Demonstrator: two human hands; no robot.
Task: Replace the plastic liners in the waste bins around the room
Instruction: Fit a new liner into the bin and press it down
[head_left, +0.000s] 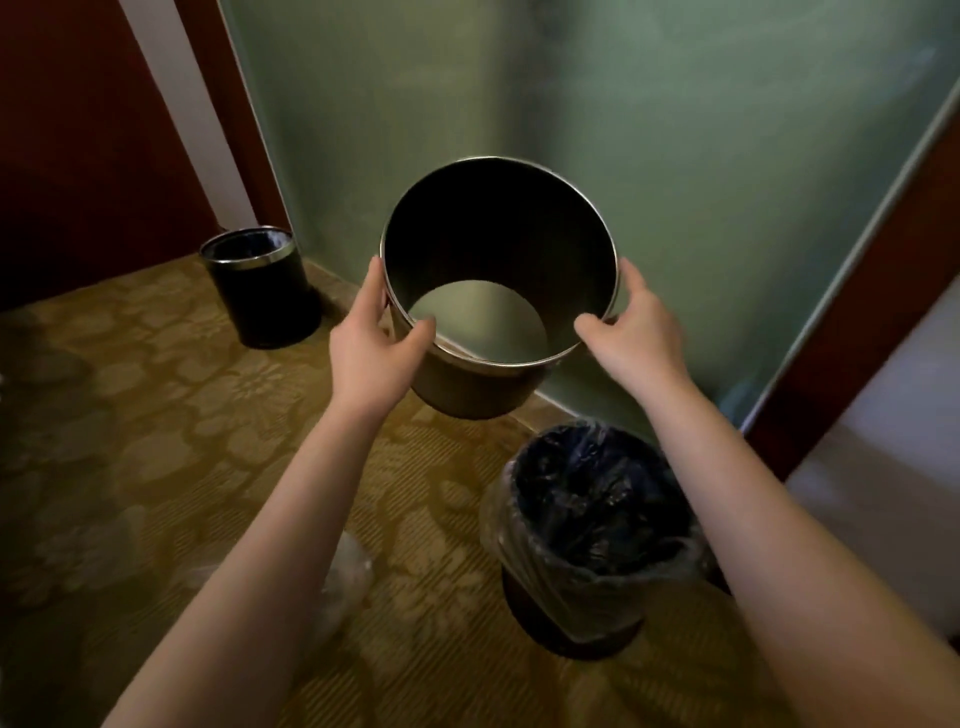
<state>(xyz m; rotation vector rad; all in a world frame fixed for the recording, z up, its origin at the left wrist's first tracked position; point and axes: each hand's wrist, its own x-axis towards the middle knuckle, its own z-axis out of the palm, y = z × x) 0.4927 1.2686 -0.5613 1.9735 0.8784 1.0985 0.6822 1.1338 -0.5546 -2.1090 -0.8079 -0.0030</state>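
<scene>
Bin (498, 234) of dark metal, unlined, is held tilted above the carpet (156, 415). The left hand (374, 332) and right hand (636, 322) each pinch its rim, thumb inside and fingers outside. A plastic-lined bin (545, 587) stands below right, and a black bin (265, 301) sits well apart by the wall.

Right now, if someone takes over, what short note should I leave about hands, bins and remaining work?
Left hand and right hand each grip the rim of the unlined metal bin, held above the carpet.
Lined already: the near bin with its clear liner, and seemingly the far black bin.
Left: line the held bin; loose plastic lies on the carpet.
</scene>
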